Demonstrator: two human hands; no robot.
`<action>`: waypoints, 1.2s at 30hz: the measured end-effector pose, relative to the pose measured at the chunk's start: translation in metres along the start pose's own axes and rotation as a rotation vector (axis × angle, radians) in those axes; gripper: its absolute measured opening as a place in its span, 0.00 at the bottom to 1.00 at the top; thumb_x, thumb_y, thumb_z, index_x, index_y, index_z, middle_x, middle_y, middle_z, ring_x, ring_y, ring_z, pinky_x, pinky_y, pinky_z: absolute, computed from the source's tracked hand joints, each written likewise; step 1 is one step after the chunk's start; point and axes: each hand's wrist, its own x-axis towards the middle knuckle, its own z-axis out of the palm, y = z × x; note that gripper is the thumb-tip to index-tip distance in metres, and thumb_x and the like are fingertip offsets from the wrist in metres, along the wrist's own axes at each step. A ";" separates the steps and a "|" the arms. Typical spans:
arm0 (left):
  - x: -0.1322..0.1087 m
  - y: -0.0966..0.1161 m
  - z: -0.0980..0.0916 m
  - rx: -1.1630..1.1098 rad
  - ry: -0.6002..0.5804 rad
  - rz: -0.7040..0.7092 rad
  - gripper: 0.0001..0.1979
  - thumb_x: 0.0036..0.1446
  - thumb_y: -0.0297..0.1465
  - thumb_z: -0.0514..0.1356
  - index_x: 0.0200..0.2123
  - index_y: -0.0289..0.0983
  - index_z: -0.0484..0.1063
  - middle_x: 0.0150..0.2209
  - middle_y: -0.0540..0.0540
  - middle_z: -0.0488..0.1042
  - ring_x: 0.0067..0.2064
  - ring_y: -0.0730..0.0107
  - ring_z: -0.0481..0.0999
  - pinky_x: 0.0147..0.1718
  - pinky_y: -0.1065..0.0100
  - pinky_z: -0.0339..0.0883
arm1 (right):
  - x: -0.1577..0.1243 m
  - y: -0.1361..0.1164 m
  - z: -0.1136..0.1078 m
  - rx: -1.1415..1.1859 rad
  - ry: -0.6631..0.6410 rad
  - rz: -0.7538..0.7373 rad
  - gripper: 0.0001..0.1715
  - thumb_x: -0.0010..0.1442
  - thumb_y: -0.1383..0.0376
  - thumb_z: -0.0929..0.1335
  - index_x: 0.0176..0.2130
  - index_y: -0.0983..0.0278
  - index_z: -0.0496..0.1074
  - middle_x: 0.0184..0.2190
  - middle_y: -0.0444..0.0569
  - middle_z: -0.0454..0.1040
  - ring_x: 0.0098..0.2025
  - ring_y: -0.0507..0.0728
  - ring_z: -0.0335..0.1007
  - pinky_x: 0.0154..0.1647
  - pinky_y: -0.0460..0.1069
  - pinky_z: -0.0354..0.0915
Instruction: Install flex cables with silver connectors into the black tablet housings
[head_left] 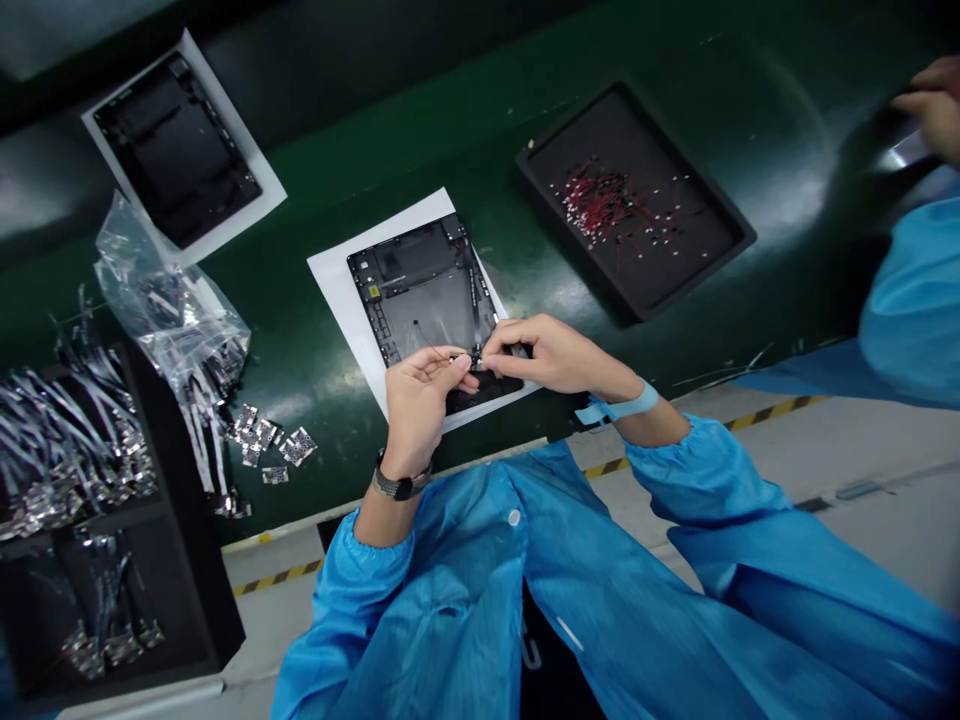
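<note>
A black tablet back housing [435, 300] lies open side up on a sheet of white paper [337, 280]. Inside its right side runs a dark flat ribbon cable [474, 300], its near end between my fingertips. My left hand [421, 400] pinches that end from the left, thumb against the fingers. From the right, my right hand [551, 352] closes thumb and fingertips at the same spot, just over the housing's near part. The small piece at the cable's end is mostly hidden by my fingers.
At right stands a black tray [667, 260] of red and black wires [600, 200]. Leftward are a second housing [176, 145], a plastic bag of cables [165, 300], loose small circuit boards [259, 435] and a divided black box [180, 560]. A co-worker's hand [937, 110] shows far right.
</note>
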 end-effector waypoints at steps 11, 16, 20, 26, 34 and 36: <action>-0.002 -0.002 0.001 0.003 0.027 0.030 0.10 0.51 0.31 0.72 0.35 0.32 0.80 0.24 0.47 0.78 0.24 0.74 0.77 0.28 0.74 0.73 | -0.001 -0.002 0.006 0.001 0.057 0.006 0.09 0.66 0.64 0.68 0.35 0.66 0.77 0.30 0.46 0.77 0.34 0.52 0.69 0.38 0.47 0.61; -0.001 0.002 0.002 -0.018 -0.019 0.000 0.09 0.50 0.30 0.72 0.34 0.32 0.79 0.22 0.47 0.78 0.23 0.74 0.76 0.27 0.74 0.73 | 0.001 -0.004 -0.002 0.067 -0.014 0.048 0.11 0.65 0.63 0.70 0.33 0.66 0.78 0.30 0.47 0.78 0.33 0.52 0.70 0.36 0.47 0.61; -0.001 0.002 0.004 0.002 -0.026 -0.019 0.09 0.50 0.30 0.72 0.34 0.33 0.79 0.22 0.48 0.78 0.23 0.74 0.76 0.28 0.73 0.73 | 0.003 0.000 -0.002 0.061 -0.042 0.049 0.11 0.65 0.63 0.70 0.33 0.66 0.79 0.30 0.47 0.79 0.33 0.52 0.71 0.37 0.47 0.62; 0.001 0.009 -0.009 0.184 -0.069 -0.061 0.09 0.54 0.34 0.70 0.34 0.33 0.80 0.24 0.46 0.78 0.22 0.71 0.74 0.23 0.71 0.67 | 0.001 -0.011 -0.011 -0.062 -0.086 0.050 0.12 0.65 0.60 0.70 0.40 0.65 0.81 0.36 0.49 0.81 0.37 0.55 0.75 0.39 0.49 0.65; 0.035 0.057 -0.055 1.094 0.148 0.490 0.08 0.62 0.34 0.65 0.40 0.36 0.81 0.43 0.40 0.77 0.44 0.57 0.75 0.46 0.58 0.68 | 0.138 -0.100 -0.049 -0.429 0.060 -0.255 0.12 0.64 0.61 0.72 0.32 0.65 0.81 0.27 0.48 0.77 0.33 0.55 0.73 0.39 0.50 0.65; 0.062 0.074 -0.066 1.242 0.239 0.593 0.13 0.63 0.33 0.64 0.48 0.34 0.78 0.49 0.35 0.75 0.53 0.49 0.72 0.53 0.52 0.66 | 0.218 -0.115 -0.024 -0.450 -0.027 -0.163 0.13 0.62 0.64 0.73 0.28 0.69 0.79 0.21 0.49 0.73 0.31 0.54 0.71 0.37 0.49 0.65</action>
